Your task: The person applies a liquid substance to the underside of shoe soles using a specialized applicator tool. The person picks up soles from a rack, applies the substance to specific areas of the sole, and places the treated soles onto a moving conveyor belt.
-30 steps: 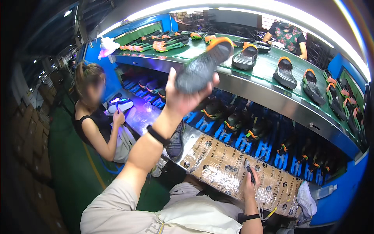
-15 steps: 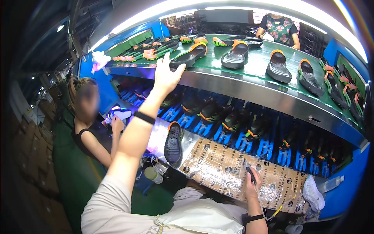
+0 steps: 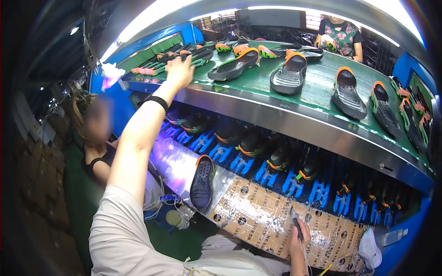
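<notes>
My left hand (image 3: pixel 179 72) reaches up over the green conveyor belt (image 3: pixel 317 76), its fingers apart on or just above black shoe soles (image 3: pixel 202 56) with orange and green edges. I cannot tell whether it touches them. Over the cardboard-covered bench, my right hand (image 3: pixel 298 240) is closed round a slim black-handled tool (image 3: pixel 298 227) with a narrow tip and a thin cord beside it. A single black sole with an orange heel rim (image 3: pixel 201 183) lies on the metal part of the bench, left of the cardboard (image 3: pixel 262 216).
More soles (image 3: pixel 288 76) stand along the belt, above a steel edge (image 3: pixel 276 117). Below, shoe parts hang on blue holders (image 3: pixel 244 158). A white shoe (image 3: pixel 369 248) and clear bottle (image 3: pixel 395 237) lie at right. One person (image 3: pixel 99 138) sits left; another (image 3: pixel 340 39) works across the belt.
My left hand has moved left and away from the nearer sole to a cluster of soles. The belt's soles appear shifted right and lower in view. My right hand still grips the tool.
</notes>
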Demonstrator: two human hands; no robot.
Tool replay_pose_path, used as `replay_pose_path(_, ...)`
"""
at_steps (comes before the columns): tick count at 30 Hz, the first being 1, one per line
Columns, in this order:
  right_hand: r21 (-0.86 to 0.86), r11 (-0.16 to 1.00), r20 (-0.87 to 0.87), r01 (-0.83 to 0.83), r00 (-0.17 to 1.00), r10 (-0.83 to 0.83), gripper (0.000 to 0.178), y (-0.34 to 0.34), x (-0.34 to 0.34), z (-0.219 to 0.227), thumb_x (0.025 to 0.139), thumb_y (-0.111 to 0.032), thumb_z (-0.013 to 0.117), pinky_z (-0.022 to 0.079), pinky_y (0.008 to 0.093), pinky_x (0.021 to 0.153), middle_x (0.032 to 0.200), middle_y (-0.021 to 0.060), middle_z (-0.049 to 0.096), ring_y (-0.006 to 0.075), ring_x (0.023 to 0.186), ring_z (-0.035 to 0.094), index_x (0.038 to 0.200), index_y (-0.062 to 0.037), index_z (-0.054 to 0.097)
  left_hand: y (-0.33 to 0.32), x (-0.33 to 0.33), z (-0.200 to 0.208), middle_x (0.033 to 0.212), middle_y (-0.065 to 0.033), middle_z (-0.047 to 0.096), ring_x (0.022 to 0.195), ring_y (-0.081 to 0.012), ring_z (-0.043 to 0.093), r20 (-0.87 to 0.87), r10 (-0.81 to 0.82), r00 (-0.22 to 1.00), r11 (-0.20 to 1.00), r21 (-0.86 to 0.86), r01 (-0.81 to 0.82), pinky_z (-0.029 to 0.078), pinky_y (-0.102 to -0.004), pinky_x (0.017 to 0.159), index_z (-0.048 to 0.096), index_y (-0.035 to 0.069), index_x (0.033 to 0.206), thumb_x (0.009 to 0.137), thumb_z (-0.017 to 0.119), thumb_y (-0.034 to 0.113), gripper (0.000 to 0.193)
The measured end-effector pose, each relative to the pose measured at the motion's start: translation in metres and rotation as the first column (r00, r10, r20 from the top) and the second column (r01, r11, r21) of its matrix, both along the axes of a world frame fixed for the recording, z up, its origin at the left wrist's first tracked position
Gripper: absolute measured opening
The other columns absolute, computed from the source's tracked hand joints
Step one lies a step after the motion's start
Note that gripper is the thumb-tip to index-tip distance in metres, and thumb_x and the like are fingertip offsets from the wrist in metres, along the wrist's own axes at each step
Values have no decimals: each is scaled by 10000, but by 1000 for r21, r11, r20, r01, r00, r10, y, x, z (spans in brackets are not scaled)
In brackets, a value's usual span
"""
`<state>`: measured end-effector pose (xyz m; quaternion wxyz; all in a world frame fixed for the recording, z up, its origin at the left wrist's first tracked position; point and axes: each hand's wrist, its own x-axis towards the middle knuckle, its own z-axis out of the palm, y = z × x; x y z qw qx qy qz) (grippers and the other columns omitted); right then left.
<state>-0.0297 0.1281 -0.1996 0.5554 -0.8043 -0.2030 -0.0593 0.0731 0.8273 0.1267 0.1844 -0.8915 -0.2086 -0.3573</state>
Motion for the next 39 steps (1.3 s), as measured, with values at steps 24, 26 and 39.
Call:
replay_pose_path(24, 36, 999, 127, -34, 991, 29, 297, 12, 2, -9, 1024, -91, 672, 542, 395, 828, 1020, 190, 716, 312, 893, 686, 1268, 73, 714, -10, -78, 37, 998, -264, 778, 981, -369, 778, -164, -35, 986, 843, -535, -59, 603, -462, 886, 809, 66, 1121, 1013, 622, 431, 423)
replay_pose_path(26, 43, 999, 131, -21, 991, 16, 292, 13, 4, -19, 1023, -95, 680, 547, 387, 851, 1052, 195, 729, 309, 928, 701, 1263, 66, 722, -25, -87, 15, 1005, -236, 782, 951, -312, 768, 122, -97, 988, 767, -623, 152, 591, -421, 858, 747, -58, 1186, 936, 768, 381, 506)
replay_pose_path(39, 451, 882, -358, 137, 933, 37, 227, 14, 4, 20, 1001, -101, 731, 496, 259, 803, 968, 16, 697, 96, 846, 610, 1200, 7, 747, -248, -181, -193, 1127, -126, 795, 957, -231, 780, 728, -1, 685, -512, -589, 625, 625, -397, 879, 714, -30, 1270, 1027, 657, 258, 381)
